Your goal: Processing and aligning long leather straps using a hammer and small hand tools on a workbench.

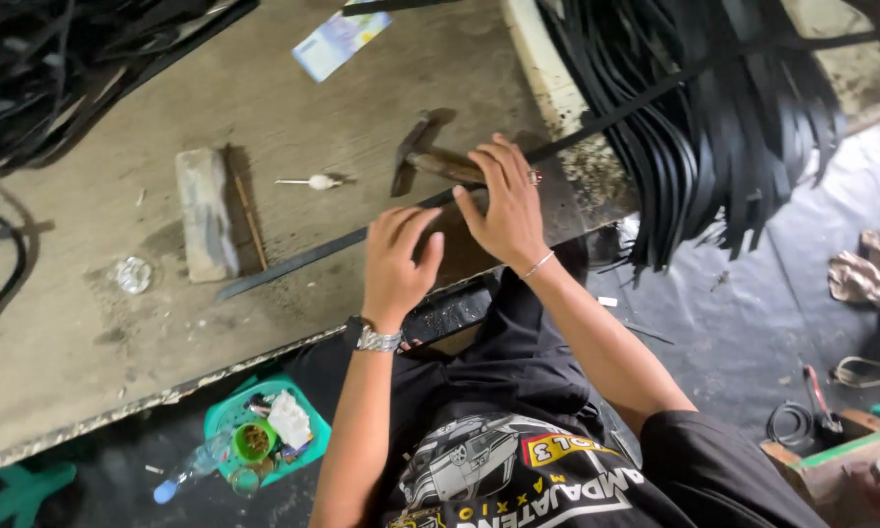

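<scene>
Both your hands press flat on the black strap (303, 256): left hand (401, 259), right hand (506, 207). Fingers spread, gripping nothing. Hammer (430, 159) lies just beyond.

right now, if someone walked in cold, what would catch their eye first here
Both hands meet at the middle of the worn workbench: the left hand and right hand press on a long dark strip running diagonally across it. Just behind the right hand lies a hammer. At upper right, a thick bundle of black strips hangs over the bench's edge.
</scene>
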